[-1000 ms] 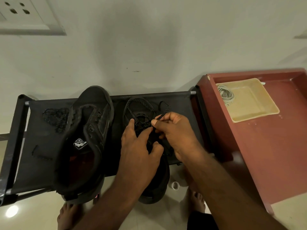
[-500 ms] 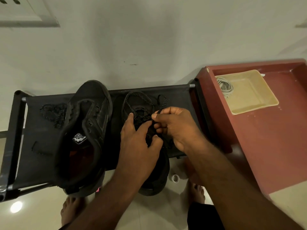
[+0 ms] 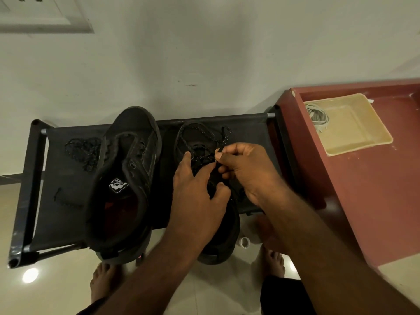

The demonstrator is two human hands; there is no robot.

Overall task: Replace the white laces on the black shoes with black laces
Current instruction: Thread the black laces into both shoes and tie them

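Two black shoes stand on a black rack (image 3: pixel 68 178). The left shoe (image 3: pixel 127 178) has no lace in its eyelets. The right shoe (image 3: pixel 218 242) is mostly hidden under my hands, and a black speckled lace (image 3: pixel 200 135) loops over its toe. My left hand (image 3: pixel 195 192) rests on the right shoe, fingers spread over its eyelets, thumb bent against the tongue. My right hand (image 3: pixel 245 169) pinches the black lace between thumb and forefinger just above the shoe. A second black lace (image 3: pixel 81 151) lies bunched on the rack to the left.
A red table (image 3: pixel 363 201) stands to the right and bears a beige tray (image 3: pixel 354 133) holding the coiled white laces (image 3: pixel 317 117). A white wall rises behind the rack. My bare feet and a small white ring (image 3: pixel 244 242) are on the tiled floor below.
My hands have stayed on the right shoe. My right hand's fingers have drawn the black lace in slightly. The view has shifted a little.
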